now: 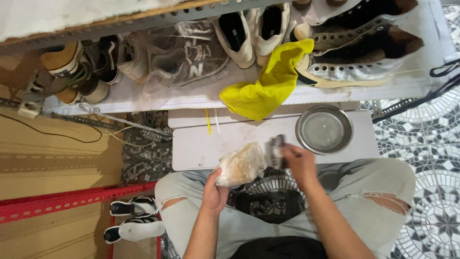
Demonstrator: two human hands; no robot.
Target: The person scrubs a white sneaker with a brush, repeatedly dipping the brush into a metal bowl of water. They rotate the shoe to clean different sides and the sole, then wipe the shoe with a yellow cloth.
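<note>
Both forearms reach forward from the lap between the bent knees. The left hand (214, 192) is cupped, fingers curled upward in a grasp. The right hand (301, 164) is clenched, blurred, wrist angled inward.

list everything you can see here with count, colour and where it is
metal bowl: 1, silver, right end of the white board
white board: 1, white, across the person's knees
yellow cloth: 1, yellow, hanging off the shelf edge
white sneakers: 2, white, on the shelf above the cloth
silver shoes: 2, silver with dark lining, shelf right
bagged sneaker: 1, grey, in clear plastic, shelf middle
black-and-white shoes: 2, floor at lower left
pale shoe: 1, cream, blurred, in the left hand
brush: 1, dark, blurred, in the right hand
left hand: holding the pale shoe
right hand: holding the brush
</note>
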